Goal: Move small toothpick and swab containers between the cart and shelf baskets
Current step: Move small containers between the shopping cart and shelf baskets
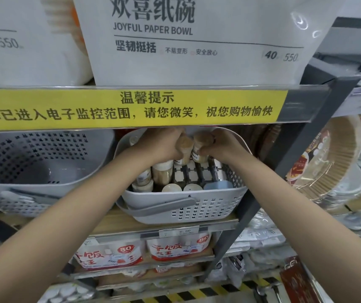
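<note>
Both arms are reaching into the white basket (184,213) on the middle shelf (170,226), under the yellow notice strip (131,109). My left hand (164,145) is gripping a toothpick jar (185,147), fingers curled around it. My right hand (221,145) is gripping a second toothpick jar (200,147), fingers clamped on it likewise. The two jars are sitting side by side, tilted, above the basket's rear part. More small containers (162,174) are standing in the basket's left and front portions. An empty grey basket (33,162) is sitting just beside it, to the left. Paper bowl packs (197,40) are occupying the shelf above
</note>
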Action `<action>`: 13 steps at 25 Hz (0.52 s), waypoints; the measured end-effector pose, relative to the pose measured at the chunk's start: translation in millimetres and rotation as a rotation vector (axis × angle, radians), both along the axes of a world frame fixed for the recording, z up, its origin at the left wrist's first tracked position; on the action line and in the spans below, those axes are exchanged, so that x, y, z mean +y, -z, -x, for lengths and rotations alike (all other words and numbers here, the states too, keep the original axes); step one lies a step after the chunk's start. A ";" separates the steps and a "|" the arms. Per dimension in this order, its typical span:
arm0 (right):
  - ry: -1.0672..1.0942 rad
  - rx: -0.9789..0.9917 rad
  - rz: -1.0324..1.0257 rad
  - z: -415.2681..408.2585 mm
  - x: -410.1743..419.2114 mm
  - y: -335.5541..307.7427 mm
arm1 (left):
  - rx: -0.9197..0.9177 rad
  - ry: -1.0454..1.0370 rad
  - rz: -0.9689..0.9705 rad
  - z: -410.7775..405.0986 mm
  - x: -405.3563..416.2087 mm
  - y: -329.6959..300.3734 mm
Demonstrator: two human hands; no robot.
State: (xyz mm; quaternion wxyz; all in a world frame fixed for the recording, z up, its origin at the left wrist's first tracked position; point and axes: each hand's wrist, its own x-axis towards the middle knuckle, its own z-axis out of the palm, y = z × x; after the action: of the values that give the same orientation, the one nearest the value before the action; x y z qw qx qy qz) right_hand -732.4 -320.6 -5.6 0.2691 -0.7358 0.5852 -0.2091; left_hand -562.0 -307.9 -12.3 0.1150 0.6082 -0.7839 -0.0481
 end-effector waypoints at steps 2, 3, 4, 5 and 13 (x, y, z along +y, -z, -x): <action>0.017 0.015 0.018 -0.5 -1.2 2.6 | -0.033 -0.021 0.053 2.0 3.8 -0.5; 0.030 0.003 0.020 -0.7 -2.0 4.5 | -0.044 -0.025 0.084 2.3 5.6 -1.4; 0.039 -0.019 0.018 -1.0 -2.6 6.7 | -0.049 -0.031 0.107 2.2 6.9 -2.4; 0.049 -0.035 0.012 -1.3 -2.8 8.5 | -0.048 -0.036 0.127 2.2 8.0 -3.5; 0.086 0.020 -0.075 -0.4 -6.9 16.1 | -0.028 -0.044 0.124 3.4 14.8 -8.3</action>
State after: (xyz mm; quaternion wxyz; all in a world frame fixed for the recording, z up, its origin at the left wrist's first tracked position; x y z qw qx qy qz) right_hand -732.0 -327.4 -21.7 0.2814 -0.7014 0.6263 -0.1912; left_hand -565.4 -293.1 -4.0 0.1424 0.6175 -0.7735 0.0117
